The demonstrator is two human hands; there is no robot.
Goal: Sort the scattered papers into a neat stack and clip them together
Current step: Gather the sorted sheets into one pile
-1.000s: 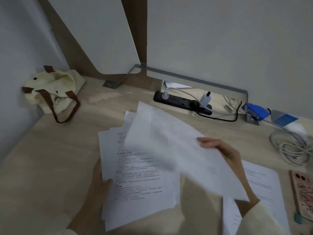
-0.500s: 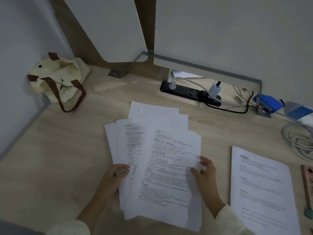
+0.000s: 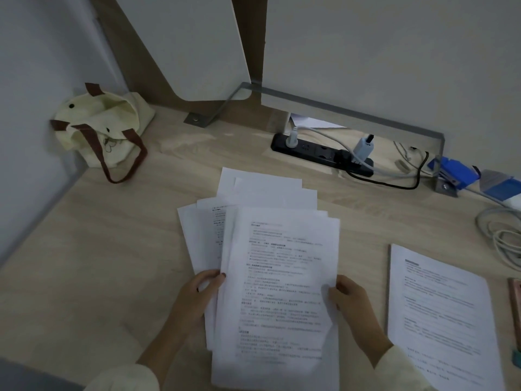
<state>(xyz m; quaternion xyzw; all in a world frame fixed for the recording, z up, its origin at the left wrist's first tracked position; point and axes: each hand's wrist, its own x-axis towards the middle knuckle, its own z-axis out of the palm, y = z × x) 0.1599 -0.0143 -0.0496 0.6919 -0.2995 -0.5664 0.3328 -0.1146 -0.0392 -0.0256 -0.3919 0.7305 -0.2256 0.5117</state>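
A loose pile of white printed papers (image 3: 279, 272) lies fanned out on the wooden desk (image 3: 107, 263) in front of me. My left hand (image 3: 197, 294) grips the pile's left edge, thumb on top. My right hand (image 3: 349, 300) holds the right edge, fingers curled at the sheets. The sheets are uneven, with several corners sticking out at the top and left. A separate printed sheet (image 3: 439, 317) lies flat to the right, apart from the pile. I see no clip that I can name with certainty.
A cream tote bag (image 3: 104, 131) with brown straps sits in the back left corner. A black power strip (image 3: 321, 153) with plugs and cables runs along the back. Blue items (image 3: 454, 172) and a coiled white cable (image 3: 501, 238) lie at the right. A phone edge (image 3: 515, 309) shows far right.
My right hand laid the raised sheet down onto the pile. Both hands then moved to the pile's side edges, and the sheets have drawn closer together.
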